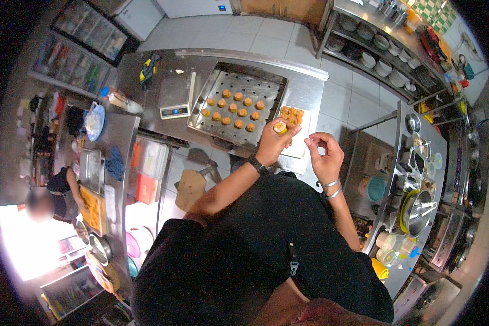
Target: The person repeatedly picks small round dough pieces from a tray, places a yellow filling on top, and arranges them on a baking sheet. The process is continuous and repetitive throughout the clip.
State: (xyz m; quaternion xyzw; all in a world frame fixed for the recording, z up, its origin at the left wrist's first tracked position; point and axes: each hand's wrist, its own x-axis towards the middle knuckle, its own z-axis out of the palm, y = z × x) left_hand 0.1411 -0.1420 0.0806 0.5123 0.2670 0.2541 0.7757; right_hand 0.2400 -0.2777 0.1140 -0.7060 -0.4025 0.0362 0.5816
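Observation:
My left hand (pixel 274 142), wearing a dark wristband, is curled around a small piece of orange dough (pixel 280 126) with a paler patch on top. To its right my right hand (pixel 326 155) is raised, its fingers bent in and the thumb near the fingertips; what it pinches, if anything, is too small to make out. Just beyond my left hand, several orange dough balls (pixel 292 113) sit close together on a white board (pixel 293 150). On the left, a perforated metal tray (pixel 236 76) carries rows of similar balls spaced apart.
A kitchen scale (pixel 175 112) stands left of the tray on the steel table (pixel 309 87). A dark and yellow cloth (pixel 148 70) lies farther left. Bowls fill a shelf (pixel 383 69) at the far right. Another person (pixel 65 187) works at a side counter on the left.

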